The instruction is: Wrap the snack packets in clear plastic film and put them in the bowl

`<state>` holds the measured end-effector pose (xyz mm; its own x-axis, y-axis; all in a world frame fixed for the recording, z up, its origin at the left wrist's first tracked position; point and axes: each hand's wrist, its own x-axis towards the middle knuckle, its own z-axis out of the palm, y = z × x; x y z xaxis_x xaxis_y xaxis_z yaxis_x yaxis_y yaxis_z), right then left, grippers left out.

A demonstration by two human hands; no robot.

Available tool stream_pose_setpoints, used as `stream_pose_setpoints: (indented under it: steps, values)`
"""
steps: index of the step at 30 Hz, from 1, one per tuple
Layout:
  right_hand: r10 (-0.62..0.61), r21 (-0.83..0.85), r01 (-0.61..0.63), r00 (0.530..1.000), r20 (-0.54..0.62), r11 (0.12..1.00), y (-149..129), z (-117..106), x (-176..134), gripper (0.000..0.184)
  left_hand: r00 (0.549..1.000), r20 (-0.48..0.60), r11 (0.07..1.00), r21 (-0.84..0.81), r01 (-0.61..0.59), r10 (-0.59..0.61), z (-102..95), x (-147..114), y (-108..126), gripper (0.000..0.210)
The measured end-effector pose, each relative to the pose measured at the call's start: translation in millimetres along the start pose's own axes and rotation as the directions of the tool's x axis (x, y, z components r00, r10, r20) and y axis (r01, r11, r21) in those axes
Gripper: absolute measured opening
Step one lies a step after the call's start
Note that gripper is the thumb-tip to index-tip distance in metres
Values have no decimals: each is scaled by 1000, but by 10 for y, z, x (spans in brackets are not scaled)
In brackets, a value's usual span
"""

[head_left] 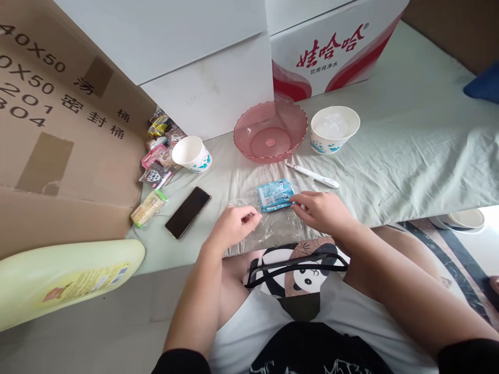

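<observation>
A small stack of blue printed packets (275, 194) lies on a sheet or bag of clear plastic (268, 224) at the front of the cloth-covered surface. My right hand (319, 210) reaches in from the right, its thumb and fingertips closed on the stack's right edge. To the left of the packets is my left hand (236, 226), fingers curled in and thumb against them, over the plastic's left part. Whether those fingers grip the plastic is hidden. Just behind the packets rests a white craft knife (314, 175) with its blade end pointing left.
A pink bowl (268, 136) stands behind, between a paper cup (193, 155) and a paper bowl (334, 130) holding clear plastic. Leftward are a phone (188, 212), a wrapped snack (149, 209) and several small packets (159, 156). Boxes (210, 83) line the back. A panda-print bag (298, 270) covers my lap.
</observation>
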<state>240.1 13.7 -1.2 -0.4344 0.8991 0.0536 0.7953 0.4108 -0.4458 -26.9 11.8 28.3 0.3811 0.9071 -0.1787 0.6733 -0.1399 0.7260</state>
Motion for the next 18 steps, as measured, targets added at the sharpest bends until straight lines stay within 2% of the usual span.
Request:
stream_pose_setpoints:
  steps: [2, 3, 4, 7, 11, 14, 16, 18]
  values:
    - [-61, -1, 61, 994, -86, 998, -14, 46, 59, 34, 969, -239, 995, 90, -49, 69, 5, 103, -22, 16]
    - [-98, -1, 98, 990, -105, 995, -24, 73, 84, 34, 943, -315, 987, 143, -69, 112, 13, 162, -36, 9]
    - [-126, -2, 126, 986, -112, 992, -33, 103, 105, 35, 929, -342, 979, 189, -80, 142, 25, 221, -54, 14]
    - [-143, -2, 144, 986, -90, 990, -56, 201, 139, 41, 965, -233, 967, 245, -63, 122, 74, 366, -124, 42]
    - [-108, 4, 109, 992, -61, 994, -68, 283, 154, 50, 990, -128, 982, 184, -28, 52, 131, 423, -210, 23]
    - [-98, 7, 99, 993, -62, 995, -77, 290, 165, 51, 991, -125, 995, 94, -33, 44, 154, 405, -243, 13]
    - [-88, 5, 89, 994, -64, 996, -86, 286, 172, 51, 984, -173, 998, 50, -36, 45, 161, 396, -243, 5]
    - [-75, 1, 75, 995, -65, 997, -97, 285, 180, 52, 975, -220, 999, -23, -29, 23, 162, 393, -220, 13]
